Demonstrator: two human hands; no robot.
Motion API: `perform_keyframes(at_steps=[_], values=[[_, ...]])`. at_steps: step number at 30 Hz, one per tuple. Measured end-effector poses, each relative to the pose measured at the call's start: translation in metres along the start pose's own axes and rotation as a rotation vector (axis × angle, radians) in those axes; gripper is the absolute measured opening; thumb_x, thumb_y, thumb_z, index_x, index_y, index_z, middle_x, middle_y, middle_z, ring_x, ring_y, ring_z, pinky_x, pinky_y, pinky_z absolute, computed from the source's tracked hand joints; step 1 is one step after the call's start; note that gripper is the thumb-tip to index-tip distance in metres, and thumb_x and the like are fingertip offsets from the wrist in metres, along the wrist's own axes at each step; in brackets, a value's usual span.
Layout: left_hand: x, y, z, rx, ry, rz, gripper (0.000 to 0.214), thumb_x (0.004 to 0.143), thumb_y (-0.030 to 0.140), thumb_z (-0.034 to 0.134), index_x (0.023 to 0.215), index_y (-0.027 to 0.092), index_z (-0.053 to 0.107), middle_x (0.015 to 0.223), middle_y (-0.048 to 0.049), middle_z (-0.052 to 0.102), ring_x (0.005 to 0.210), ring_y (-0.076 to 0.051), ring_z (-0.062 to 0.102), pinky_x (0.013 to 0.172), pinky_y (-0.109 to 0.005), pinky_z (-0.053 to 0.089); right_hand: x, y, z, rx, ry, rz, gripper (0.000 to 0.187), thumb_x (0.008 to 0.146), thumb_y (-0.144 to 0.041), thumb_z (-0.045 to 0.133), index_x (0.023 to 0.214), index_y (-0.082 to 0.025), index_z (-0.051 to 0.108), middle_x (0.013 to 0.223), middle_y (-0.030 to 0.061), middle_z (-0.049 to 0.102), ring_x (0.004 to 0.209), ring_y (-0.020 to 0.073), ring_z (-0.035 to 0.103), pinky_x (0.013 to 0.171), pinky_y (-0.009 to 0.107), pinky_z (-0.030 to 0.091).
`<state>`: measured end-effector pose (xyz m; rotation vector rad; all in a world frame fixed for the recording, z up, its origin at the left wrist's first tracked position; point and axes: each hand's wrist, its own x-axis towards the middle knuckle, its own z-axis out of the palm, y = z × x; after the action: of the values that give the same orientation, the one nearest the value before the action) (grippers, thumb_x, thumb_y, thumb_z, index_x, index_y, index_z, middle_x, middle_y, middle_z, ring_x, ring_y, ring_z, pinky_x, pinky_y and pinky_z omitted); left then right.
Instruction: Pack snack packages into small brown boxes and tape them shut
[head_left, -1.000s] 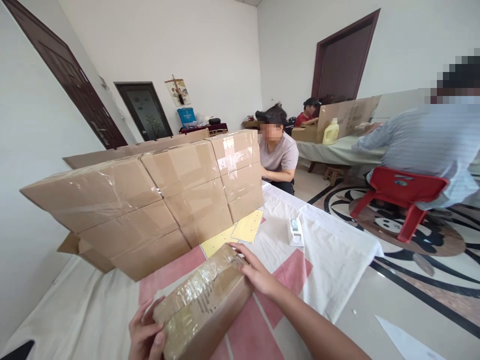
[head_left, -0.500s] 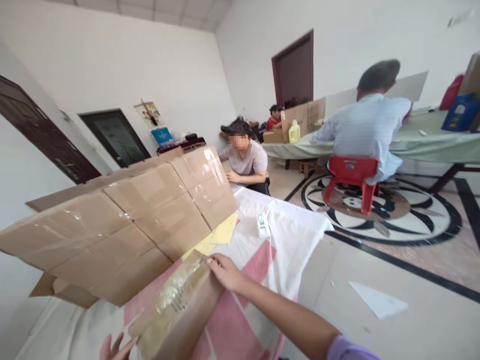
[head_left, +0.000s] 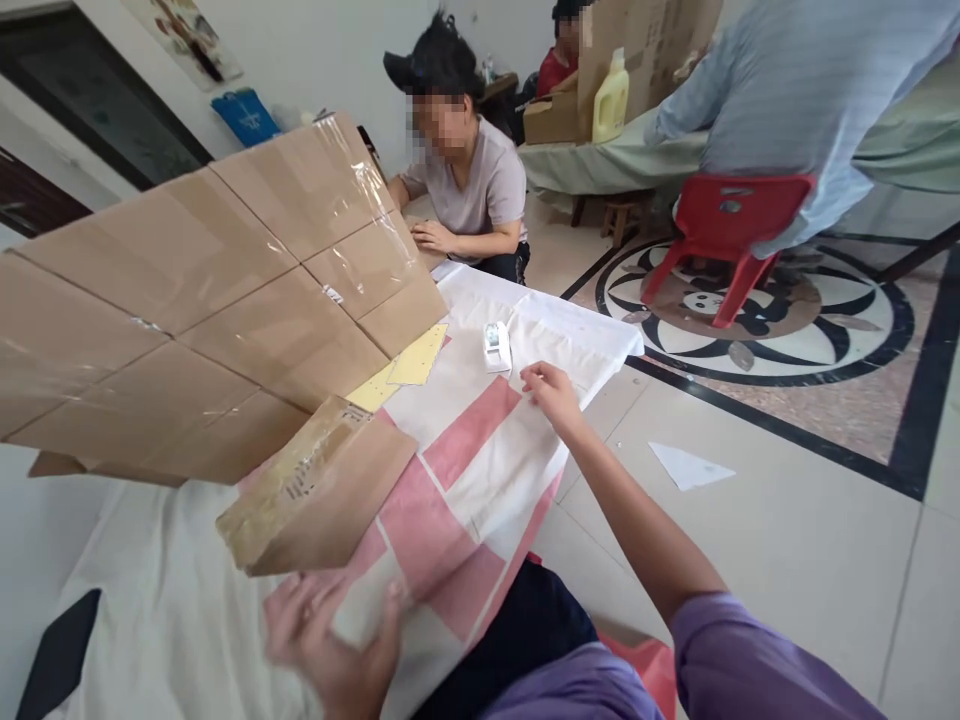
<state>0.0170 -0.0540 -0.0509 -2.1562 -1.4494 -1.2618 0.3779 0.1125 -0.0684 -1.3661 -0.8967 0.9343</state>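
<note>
A taped cardboard box (head_left: 349, 490) lies on the cloth-covered table, touched by neither hand. My left hand (head_left: 337, 640) is just in front of its near end, fingers spread and somewhat blurred, holding nothing. Over the table's right side, my right hand (head_left: 553, 398) has loosely bent fingers with nothing visible in them. Just beyond its fingertips is a small white device (head_left: 496, 348) with a little display. Yellow sheets of paper (head_left: 416, 357) lie between the box and the device.
A tall cardboard partition (head_left: 225, 290) stands along the table's left side. A black flat object (head_left: 60, 655) is at lower left. Across the table sits a person in a cap (head_left: 480, 180). Another person sits on a red chair (head_left: 739, 220). White paper (head_left: 688, 466) lies on the floor.
Both hands have let go of the cardboard box, which now rests on the table. My right hand has moved right towards the white device. The view has tilted down.
</note>
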Motion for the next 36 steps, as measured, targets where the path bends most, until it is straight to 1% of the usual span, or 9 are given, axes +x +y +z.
perform_keyframes(at_steps=[5,8,12,16,23,26,29,33,36], values=[[0.079,0.049,0.104,-0.312,-0.163,0.064,0.028,0.085,0.016,0.070,0.109,0.023,0.060,0.115,-0.0083,0.060,0.111,-0.025,0.060,0.098,-0.042,0.049,0.058,-0.015,0.016,-0.049,0.037,0.046,0.033,0.087,-0.045,0.051,0.083,-0.019,0.071,0.113,0.0080,0.067,0.095,0.0211,0.059,0.075,0.029,0.045],[0.144,0.047,0.186,-0.610,-0.308,-0.213,0.022,0.091,0.028,0.063,0.112,0.025,0.060,0.117,-0.0068,0.063,0.118,-0.023,0.058,0.106,-0.043,0.045,0.079,-0.023,0.027,-0.050,0.038,0.143,0.045,0.093,-0.050,0.044,0.080,-0.017,0.072,0.104,0.0090,0.066,0.093,0.0204,0.057,0.072,0.028,0.043],[0.212,0.036,0.294,-0.730,-0.469,-0.368,0.035,0.094,0.037,0.058,0.127,0.026,0.058,0.137,-0.0095,0.061,0.129,-0.025,0.056,0.106,-0.041,0.046,0.093,-0.035,0.037,-0.043,-0.017,0.302,0.041,0.093,-0.043,0.048,0.075,-0.013,0.070,0.071,0.0028,0.053,0.063,0.0126,0.046,0.055,0.025,0.033],[0.237,0.034,0.356,-0.856,-0.570,-0.455,0.031,0.095,0.042,0.053,0.119,0.025,0.065,0.125,-0.0063,0.070,0.117,-0.023,0.064,0.099,-0.036,0.049,0.103,-0.045,0.036,-0.003,-0.128,0.482,0.028,0.091,-0.036,0.054,0.081,-0.012,0.066,0.057,-0.0066,0.031,0.046,0.0077,0.022,0.044,0.024,0.018],[0.228,0.029,0.368,-0.972,-0.538,-0.468,0.025,0.094,0.043,0.053,0.107,0.025,0.065,0.107,-0.0034,0.069,0.097,-0.020,0.064,0.092,-0.035,0.050,0.120,-0.054,0.031,-0.034,-0.279,0.723,0.021,0.091,-0.026,0.048,0.077,-0.015,0.059,0.052,-0.0103,0.023,0.041,0.0070,0.016,0.037,0.021,0.014],[0.227,0.023,0.366,-0.981,-0.534,-0.437,0.030,0.096,0.045,0.050,0.115,0.025,0.062,0.114,-0.0064,0.064,0.110,-0.023,0.061,0.100,-0.040,0.047,0.125,-0.055,0.036,-0.079,-0.265,0.725,0.020,0.082,-0.017,0.060,0.067,-0.019,0.047,0.050,-0.0110,0.024,0.041,0.0051,0.016,0.037,0.020,0.012],[0.224,0.016,0.360,-1.005,-0.575,-0.360,0.060,0.091,0.049,0.059,0.144,0.025,0.044,0.135,-0.0119,0.052,0.132,-0.028,0.049,0.113,-0.046,0.039,0.127,-0.057,0.042,-0.118,-0.247,0.712,0.029,0.078,-0.012,0.064,0.064,-0.020,0.041,0.048,-0.0109,0.027,0.040,0.0037,0.016,0.037,0.019,0.011],[0.216,0.013,0.352,-0.983,-0.668,-0.133,0.122,0.064,0.047,0.087,0.160,0.026,0.015,0.161,-0.0161,0.026,0.151,-0.036,0.023,0.122,-0.053,0.028,0.128,-0.065,0.047,-0.121,-0.230,0.678,0.032,0.084,-0.013,0.062,0.064,-0.021,0.038,0.046,-0.0115,0.025,0.039,0.0040,0.017,0.036,0.018,0.014],[0.212,0.014,0.351,-0.924,-0.668,-0.058,0.129,0.063,0.045,0.089,0.161,0.028,0.007,0.164,-0.0165,0.019,0.153,-0.038,0.017,0.122,-0.057,0.026,0.129,-0.071,0.049,-0.131,-0.217,0.657,0.029,0.089,-0.014,0.060,0.067,-0.020,0.041,0.048,-0.0122,0.023,0.040,0.0040,0.016,0.035,0.018,0.014]])
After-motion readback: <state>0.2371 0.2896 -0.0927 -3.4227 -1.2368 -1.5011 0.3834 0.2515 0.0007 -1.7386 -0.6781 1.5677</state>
